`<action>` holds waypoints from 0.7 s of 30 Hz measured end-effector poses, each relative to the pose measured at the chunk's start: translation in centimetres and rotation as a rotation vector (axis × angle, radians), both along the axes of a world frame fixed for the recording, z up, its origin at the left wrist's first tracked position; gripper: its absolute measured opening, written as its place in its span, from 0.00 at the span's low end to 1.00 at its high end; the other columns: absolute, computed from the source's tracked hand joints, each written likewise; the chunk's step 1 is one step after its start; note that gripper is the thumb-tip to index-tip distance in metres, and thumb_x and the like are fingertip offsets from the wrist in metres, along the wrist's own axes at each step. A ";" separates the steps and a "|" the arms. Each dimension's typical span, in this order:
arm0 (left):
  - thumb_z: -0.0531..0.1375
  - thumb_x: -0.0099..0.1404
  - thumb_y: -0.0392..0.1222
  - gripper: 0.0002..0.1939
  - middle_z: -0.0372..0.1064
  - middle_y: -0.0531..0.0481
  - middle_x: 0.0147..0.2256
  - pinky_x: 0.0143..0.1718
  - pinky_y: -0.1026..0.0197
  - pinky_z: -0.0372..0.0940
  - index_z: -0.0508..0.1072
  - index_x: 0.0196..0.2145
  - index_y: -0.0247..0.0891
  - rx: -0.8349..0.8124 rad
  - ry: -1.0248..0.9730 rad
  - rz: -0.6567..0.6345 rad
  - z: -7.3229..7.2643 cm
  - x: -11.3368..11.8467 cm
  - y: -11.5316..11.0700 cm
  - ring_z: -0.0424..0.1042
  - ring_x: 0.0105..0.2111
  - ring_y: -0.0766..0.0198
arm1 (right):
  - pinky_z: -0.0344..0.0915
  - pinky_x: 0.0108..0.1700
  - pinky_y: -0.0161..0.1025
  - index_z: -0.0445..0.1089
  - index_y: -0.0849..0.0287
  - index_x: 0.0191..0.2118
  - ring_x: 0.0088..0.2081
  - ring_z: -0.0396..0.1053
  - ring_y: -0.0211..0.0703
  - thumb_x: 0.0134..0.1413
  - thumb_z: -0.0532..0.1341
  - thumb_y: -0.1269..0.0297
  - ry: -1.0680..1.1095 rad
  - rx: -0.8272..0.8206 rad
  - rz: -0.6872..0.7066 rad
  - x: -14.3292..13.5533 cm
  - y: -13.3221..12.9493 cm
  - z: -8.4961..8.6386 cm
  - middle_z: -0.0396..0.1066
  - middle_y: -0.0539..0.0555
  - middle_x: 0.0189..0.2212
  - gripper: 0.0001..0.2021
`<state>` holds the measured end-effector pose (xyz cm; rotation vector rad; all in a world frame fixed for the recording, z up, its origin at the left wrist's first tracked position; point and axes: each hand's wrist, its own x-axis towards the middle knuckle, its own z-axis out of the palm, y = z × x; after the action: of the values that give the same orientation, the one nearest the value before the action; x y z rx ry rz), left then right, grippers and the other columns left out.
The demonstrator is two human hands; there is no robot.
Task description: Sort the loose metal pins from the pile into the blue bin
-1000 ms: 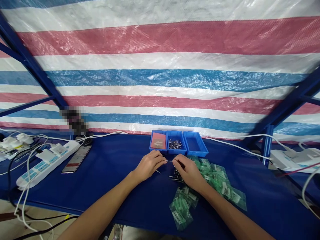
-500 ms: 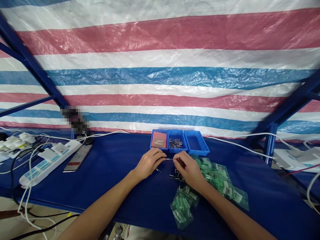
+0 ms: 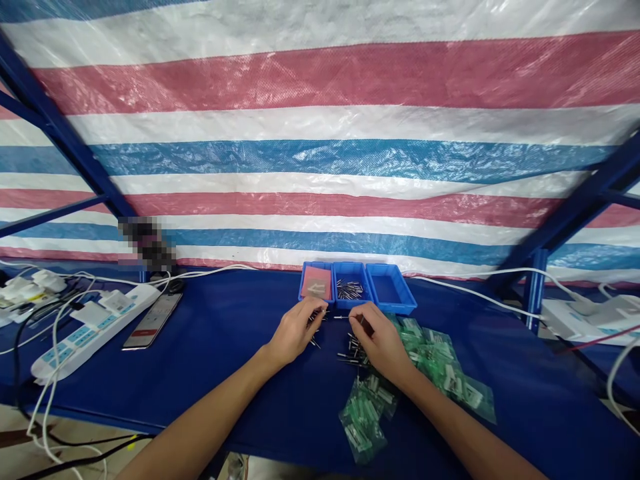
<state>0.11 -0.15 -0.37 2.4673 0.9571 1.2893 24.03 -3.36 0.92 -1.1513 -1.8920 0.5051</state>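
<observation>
My right hand [image 3: 381, 339] pinches a thin metal rod [image 3: 341, 317] that points left, toward my other hand. My left hand [image 3: 296, 331] is closed, thumb and forefinger together, with a tiny light spot at the tips that I cannot make out. A narrow gap separates the rod from my left fingertips. Partly behind my right hand lies a pile of dark and silvery thin metal pieces [image 3: 354, 353]. A few more thin metal pieces [image 3: 315, 343] lie under my left fingers.
Behind my hands stand a blue bin with a pink pad [image 3: 316, 281], a blue bin of metal rods [image 3: 350, 291] and another blue bin [image 3: 391, 291]. Green-tinted plastic packets [image 3: 440, 363] lie right. A phone [image 3: 153, 321] and white power strip [image 3: 95, 333] are left.
My hands have moved slightly apart. The rod, which reached my left fingertips before, now sticks out from my right hand with its left end free. The view has shifted a little.
</observation>
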 end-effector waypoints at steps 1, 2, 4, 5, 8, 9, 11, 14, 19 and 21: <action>0.55 0.81 0.39 0.10 0.76 0.44 0.49 0.53 0.57 0.75 0.69 0.57 0.40 -0.002 0.006 0.002 0.0 0.0 0.0 0.79 0.48 0.60 | 0.62 0.35 0.41 0.68 0.53 0.40 0.31 0.65 0.44 0.76 0.54 0.64 0.010 0.002 -0.003 0.0 0.0 0.1 0.67 0.53 0.36 0.09; 0.56 0.81 0.40 0.11 0.76 0.44 0.49 0.53 0.56 0.75 0.68 0.58 0.40 -0.004 0.009 0.011 -0.1 0.1 -0.1 0.79 0.48 0.60 | 0.62 0.35 0.41 0.68 0.53 0.41 0.31 0.65 0.44 0.76 0.54 0.64 0.019 0.003 -0.004 0.1 0.0 0.1 0.67 0.52 0.36 0.08; 0.55 0.81 0.40 0.14 0.77 0.44 0.50 0.53 0.56 0.76 0.66 0.61 0.41 -0.007 0.005 0.041 -0.1 0.1 -0.2 0.79 0.49 0.59 | 0.62 0.36 0.41 0.68 0.54 0.41 0.31 0.65 0.43 0.76 0.54 0.64 0.030 0.005 0.000 0.1 0.0 0.1 0.67 0.52 0.36 0.08; 0.55 0.81 0.40 0.14 0.77 0.44 0.50 0.53 0.56 0.76 0.66 0.62 0.41 -0.007 -0.002 0.056 0.0 0.1 -0.2 0.79 0.50 0.58 | 0.62 0.36 0.40 0.68 0.54 0.41 0.31 0.65 0.43 0.76 0.54 0.64 0.033 0.007 0.006 0.1 0.0 0.1 0.67 0.52 0.36 0.09; 0.55 0.81 0.41 0.12 0.78 0.43 0.50 0.53 0.56 0.76 0.69 0.59 0.41 0.016 -0.010 0.078 0.1 -0.1 -0.2 0.80 0.50 0.57 | 0.61 0.35 0.40 0.68 0.54 0.40 0.30 0.64 0.43 0.76 0.54 0.64 0.039 0.011 0.019 0.0 0.0 0.0 0.66 0.51 0.35 0.09; 0.55 0.81 0.41 0.11 0.78 0.43 0.49 0.53 0.56 0.76 0.70 0.57 0.40 0.034 -0.004 0.066 0.2 -0.1 -0.1 0.80 0.50 0.57 | 0.61 0.35 0.40 0.68 0.54 0.40 0.30 0.64 0.43 0.76 0.54 0.64 0.039 0.011 0.021 0.0 0.0 -0.1 0.66 0.51 0.35 0.09; 0.53 0.82 0.39 0.12 0.77 0.43 0.50 0.55 0.55 0.75 0.72 0.58 0.40 0.069 0.016 0.021 0.3 -0.2 0.0 0.79 0.50 0.57 | 0.61 0.35 0.40 0.68 0.54 0.40 0.30 0.64 0.42 0.76 0.54 0.64 0.039 0.010 0.021 0.0 0.0 -0.1 0.67 0.51 0.34 0.09; 0.50 0.82 0.37 0.19 0.75 0.40 0.52 0.55 0.53 0.74 0.68 0.65 0.41 0.079 0.053 -0.034 0.5 -0.2 0.0 0.77 0.51 0.56 | 0.61 0.36 0.40 0.68 0.54 0.41 0.31 0.64 0.43 0.76 0.54 0.64 0.041 0.013 0.013 0.1 0.1 -0.1 0.67 0.51 0.35 0.08; 0.47 0.83 0.38 0.18 0.74 0.40 0.50 0.54 0.53 0.73 0.67 0.64 0.39 -0.017 0.073 -0.003 0.9 0.1 -0.4 0.76 0.50 0.56 | 0.61 0.36 0.40 0.67 0.54 0.42 0.31 0.64 0.43 0.76 0.54 0.63 0.043 0.017 -0.016 0.2 0.0 0.1 0.66 0.50 0.34 0.08; 0.47 0.83 0.39 0.16 0.74 0.41 0.49 0.53 0.54 0.73 0.67 0.61 0.39 -0.092 0.066 0.029 0.9 0.2 -0.5 0.77 0.48 0.56 | 0.61 0.36 0.40 0.67 0.54 0.42 0.31 0.64 0.43 0.76 0.54 0.63 0.036 0.018 -0.002 0.1 -0.1 0.1 0.66 0.50 0.34 0.08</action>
<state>0.27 -0.62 0.58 2.4482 1.0475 1.1518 24.14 -3.50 1.03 -1.1255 -1.8605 0.5036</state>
